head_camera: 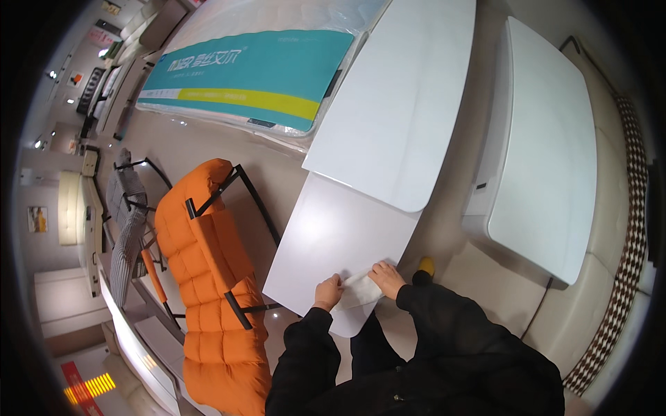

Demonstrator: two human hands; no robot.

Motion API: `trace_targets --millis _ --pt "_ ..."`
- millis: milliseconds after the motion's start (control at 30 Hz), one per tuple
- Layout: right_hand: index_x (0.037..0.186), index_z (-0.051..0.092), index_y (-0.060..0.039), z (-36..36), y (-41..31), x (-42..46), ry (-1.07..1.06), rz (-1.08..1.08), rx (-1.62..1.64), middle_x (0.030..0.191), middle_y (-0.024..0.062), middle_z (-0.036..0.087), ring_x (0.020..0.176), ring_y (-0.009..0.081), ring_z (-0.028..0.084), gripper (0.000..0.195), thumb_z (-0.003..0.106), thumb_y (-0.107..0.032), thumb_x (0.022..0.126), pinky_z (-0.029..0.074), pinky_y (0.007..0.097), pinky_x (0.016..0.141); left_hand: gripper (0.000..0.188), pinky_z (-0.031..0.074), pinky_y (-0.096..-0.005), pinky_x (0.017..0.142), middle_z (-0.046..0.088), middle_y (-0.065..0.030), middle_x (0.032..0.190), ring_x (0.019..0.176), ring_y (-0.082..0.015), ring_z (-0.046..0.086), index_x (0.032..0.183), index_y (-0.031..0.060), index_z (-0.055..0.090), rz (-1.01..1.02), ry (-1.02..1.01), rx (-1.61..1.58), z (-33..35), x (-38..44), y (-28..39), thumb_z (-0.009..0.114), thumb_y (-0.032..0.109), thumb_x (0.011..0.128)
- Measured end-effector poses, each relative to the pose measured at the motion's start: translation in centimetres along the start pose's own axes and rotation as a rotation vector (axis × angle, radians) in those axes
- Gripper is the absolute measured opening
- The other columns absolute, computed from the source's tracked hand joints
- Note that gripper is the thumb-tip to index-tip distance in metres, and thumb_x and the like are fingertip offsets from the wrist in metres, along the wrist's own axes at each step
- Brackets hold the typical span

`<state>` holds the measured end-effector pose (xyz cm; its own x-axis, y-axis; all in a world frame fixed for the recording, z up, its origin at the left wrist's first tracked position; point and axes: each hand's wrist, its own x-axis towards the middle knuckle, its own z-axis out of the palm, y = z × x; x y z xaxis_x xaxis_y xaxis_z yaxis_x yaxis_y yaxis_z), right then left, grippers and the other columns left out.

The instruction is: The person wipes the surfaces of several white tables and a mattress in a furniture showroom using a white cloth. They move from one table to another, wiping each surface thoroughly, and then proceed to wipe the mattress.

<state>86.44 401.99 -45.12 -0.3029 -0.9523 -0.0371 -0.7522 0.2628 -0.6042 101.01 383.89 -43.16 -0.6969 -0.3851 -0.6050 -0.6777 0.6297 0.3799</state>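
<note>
A pale cloth (pixel 360 290) lies on the near end of the low grey tabletop section (pixel 333 229), stretched between both hands. My left hand (pixel 329 292) grips its left end with bent fingers. At the cloth's right end, near the table's right edge, my right hand (pixel 385 280) has its fingers curled over the fabric. Beyond this section, a glossy white tabletop panel (pixel 390 114) overlaps it at a slightly higher level.
An orange padded chair (pixel 208 291) with black metal arms stands close on the left. A plastic-wrapped mattress (pixel 270 15) lies beyond it. On the right are a second white-topped table (pixel 546 156) and a cream sofa (pixel 609 208).
</note>
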Motion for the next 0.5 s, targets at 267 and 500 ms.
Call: trace_targets --millis 267,500 --pt "0.08 0.055 -0.0059 -10.1 4.1 -0.8 0.155 -0.065 0.113 0.087 0.0096 0.048 0.088 0.0293 0.048 0.011 0.054 0.0 0.071 0.042 0.0381 0.078 0.016 0.05 -0.04 0.073 0.066 -0.015 0.087 0.084 -0.034 0.063 0.094 0.0072 0.06 0.014 0.237 -0.35 -3.0 0.8 6.5 0.057 0.008 0.079" --pt "0.084 0.059 -0.0056 -17.0 9.2 5.2 0.421 0.083 0.086 0.09 0.0099 0.052 0.091 0.0304 0.049 0.016 0.054 0.004 0.072 0.042 0.0404 0.081 0.017 0.046 -0.0441 0.073 0.06 -0.0122 0.085 0.084 -0.0335 0.059 0.091 0.009 0.062 0.339 0.486 0.028 -13.7 12.2 16.6 0.052 0.003 0.079"
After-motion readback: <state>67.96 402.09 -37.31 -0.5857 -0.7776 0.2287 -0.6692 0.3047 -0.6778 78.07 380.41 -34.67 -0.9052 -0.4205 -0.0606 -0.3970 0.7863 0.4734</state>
